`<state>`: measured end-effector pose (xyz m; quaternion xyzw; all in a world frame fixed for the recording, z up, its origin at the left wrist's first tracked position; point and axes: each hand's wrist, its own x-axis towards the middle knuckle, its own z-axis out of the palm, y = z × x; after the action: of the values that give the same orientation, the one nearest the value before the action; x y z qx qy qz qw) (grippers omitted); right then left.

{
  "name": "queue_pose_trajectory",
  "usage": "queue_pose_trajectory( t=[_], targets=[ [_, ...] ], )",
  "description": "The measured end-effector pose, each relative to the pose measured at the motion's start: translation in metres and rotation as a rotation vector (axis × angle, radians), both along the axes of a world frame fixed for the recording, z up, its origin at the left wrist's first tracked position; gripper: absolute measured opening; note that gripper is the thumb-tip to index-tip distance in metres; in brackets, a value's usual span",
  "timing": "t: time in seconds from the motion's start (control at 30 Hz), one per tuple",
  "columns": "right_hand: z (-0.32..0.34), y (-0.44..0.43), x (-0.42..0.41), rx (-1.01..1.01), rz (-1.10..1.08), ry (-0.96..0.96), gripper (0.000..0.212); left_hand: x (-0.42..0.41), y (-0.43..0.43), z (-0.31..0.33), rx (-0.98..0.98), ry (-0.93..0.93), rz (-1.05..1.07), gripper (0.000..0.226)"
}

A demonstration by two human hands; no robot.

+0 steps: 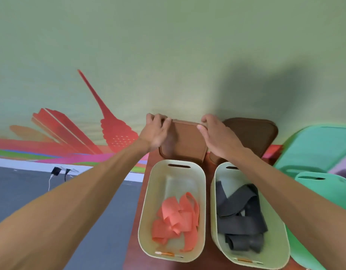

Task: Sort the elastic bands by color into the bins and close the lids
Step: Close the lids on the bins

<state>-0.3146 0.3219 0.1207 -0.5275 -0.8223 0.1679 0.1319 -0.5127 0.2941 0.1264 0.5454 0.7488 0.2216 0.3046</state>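
- Left hand (155, 131) and right hand (217, 137) hide the reddish-brown plastic lid's (184, 142) far corners.
- The mint-green plastic bin (324, 185) runs off the right edge.
- The orange label (168, 253) on the cream plastic bin (146, 211) is unreadably small.

The scene is seen from a single wide-angle camera worn on the head, directed forward and down, held close over the bench (203, 266) and facing the wall (168, 55).

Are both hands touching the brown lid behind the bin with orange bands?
Touching. The head view shows the left hand and the right hand each gripping a top corner of the brown lid.
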Motion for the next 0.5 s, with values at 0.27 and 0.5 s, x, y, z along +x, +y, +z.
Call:
queue_pose_trajectory(
  t=[0.27,0.5],
  targets=[
    [-0.014,-0.076,-0.004,-0.536,-0.344,0.321,0.031,-0.019,-0.065,-0.010,-0.060,-0.447,0.198,0.018],
    [0.002,-0.129,-0.006,-0.562,-0.614,0.664,0.051,-0.030,-0.125,-0.010,-0.115,-0.576,0.139,0.053]
  ],
)
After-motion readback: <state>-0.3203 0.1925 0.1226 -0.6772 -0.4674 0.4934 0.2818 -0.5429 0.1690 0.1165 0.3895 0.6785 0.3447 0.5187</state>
